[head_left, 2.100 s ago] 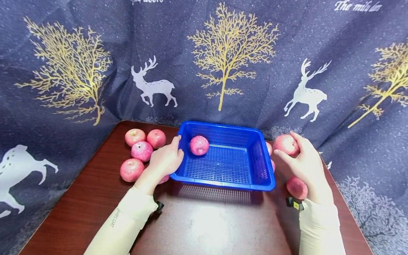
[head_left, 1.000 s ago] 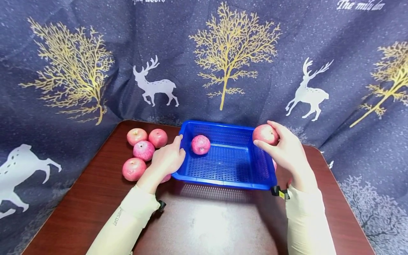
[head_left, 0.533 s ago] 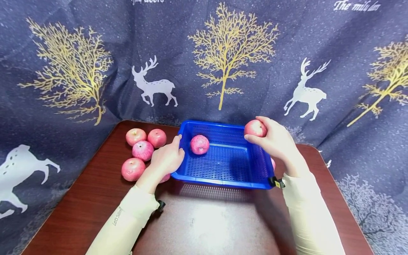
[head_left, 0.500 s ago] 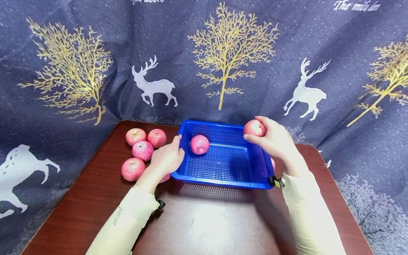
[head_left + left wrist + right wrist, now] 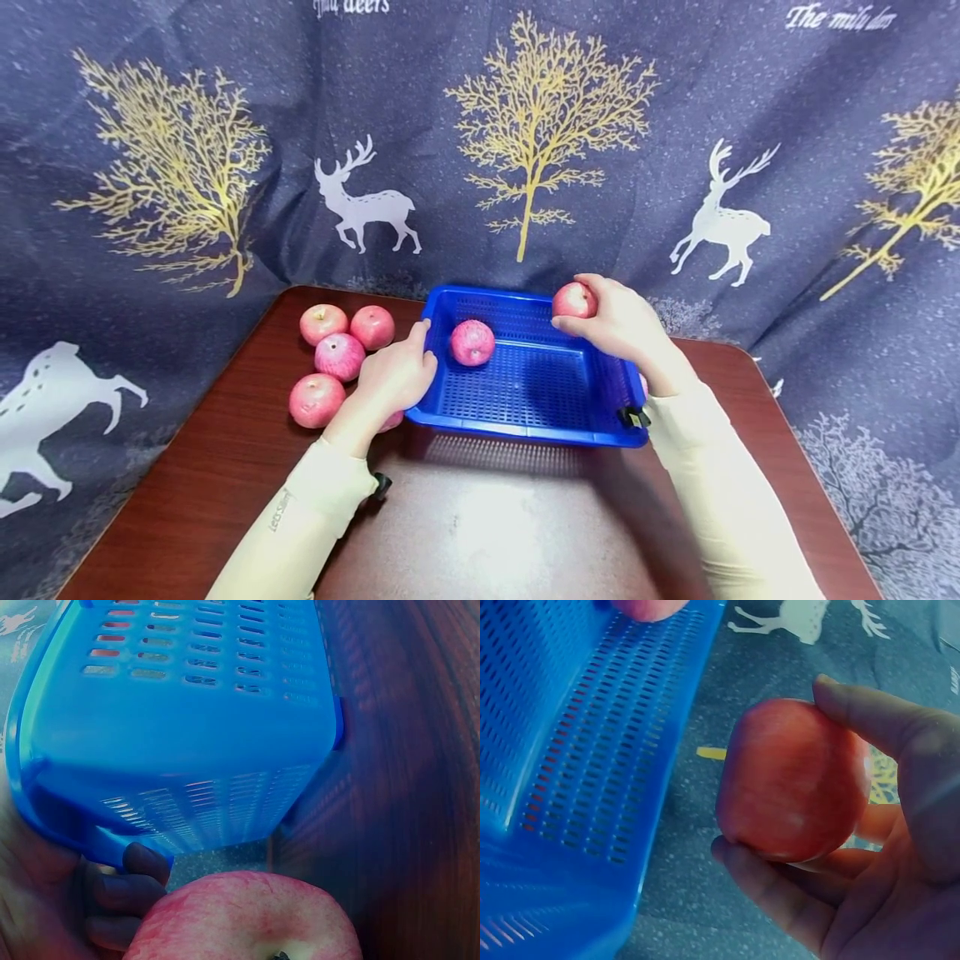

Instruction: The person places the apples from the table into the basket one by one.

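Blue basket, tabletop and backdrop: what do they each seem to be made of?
Blue basket: likely molded plastic with a smooth, slight sheen, judging by its evenly slotted walls and rounded rim.
Tabletop: wood or wood-look laminate, can't tell which; reddish-brown grain shows, and the bright glare suggests a polished finish.
Backdrop: probably printed fabric, matte, as it hangs in soft folds and creases.

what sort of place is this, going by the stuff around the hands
Probably a makeshift indoor filming corner; the wider room is out of view. A dark cloth printed with deer hangs behind a brown table bearing apples and a blue basket.
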The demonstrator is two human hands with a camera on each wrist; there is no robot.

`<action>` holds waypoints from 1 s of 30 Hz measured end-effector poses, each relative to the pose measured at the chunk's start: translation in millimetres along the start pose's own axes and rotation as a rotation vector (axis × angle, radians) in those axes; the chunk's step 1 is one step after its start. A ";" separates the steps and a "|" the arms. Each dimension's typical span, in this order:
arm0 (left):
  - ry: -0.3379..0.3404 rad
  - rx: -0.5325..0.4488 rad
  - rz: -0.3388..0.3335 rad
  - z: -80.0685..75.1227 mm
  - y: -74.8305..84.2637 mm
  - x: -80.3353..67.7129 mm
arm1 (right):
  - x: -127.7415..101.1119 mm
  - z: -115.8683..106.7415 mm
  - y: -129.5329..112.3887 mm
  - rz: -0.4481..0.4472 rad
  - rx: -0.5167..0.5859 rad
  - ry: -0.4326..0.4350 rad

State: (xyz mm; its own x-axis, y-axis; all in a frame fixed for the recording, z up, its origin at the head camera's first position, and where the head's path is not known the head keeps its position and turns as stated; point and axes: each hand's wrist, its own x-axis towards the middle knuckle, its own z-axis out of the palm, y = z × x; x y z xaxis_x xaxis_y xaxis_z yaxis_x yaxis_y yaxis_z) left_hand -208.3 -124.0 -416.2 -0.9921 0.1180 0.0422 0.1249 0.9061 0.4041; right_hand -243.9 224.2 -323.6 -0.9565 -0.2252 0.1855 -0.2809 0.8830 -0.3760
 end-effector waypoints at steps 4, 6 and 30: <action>0.007 0.001 0.002 0.3 -0.6 0.4 | 8.0 9.1 -2.7 -0.009 -0.027 -0.020; 0.007 0.002 0.003 0.0 -1.1 0.1 | 11.6 14.4 -4.4 -0.011 -0.040 -0.031; -0.017 -0.001 -0.011 0.0 0.5 0.4 | 29.6 65.0 -23.1 -0.105 -0.102 -0.189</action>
State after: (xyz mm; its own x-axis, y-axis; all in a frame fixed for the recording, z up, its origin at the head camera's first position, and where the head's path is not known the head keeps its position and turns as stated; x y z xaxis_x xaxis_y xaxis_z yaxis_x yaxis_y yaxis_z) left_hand -208.6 -123.5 -416.0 -0.9932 0.1146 0.0224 0.1138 0.9069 0.4056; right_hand -270.9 170.3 -368.4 -0.9229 -0.3827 0.0423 -0.3794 0.8854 -0.2685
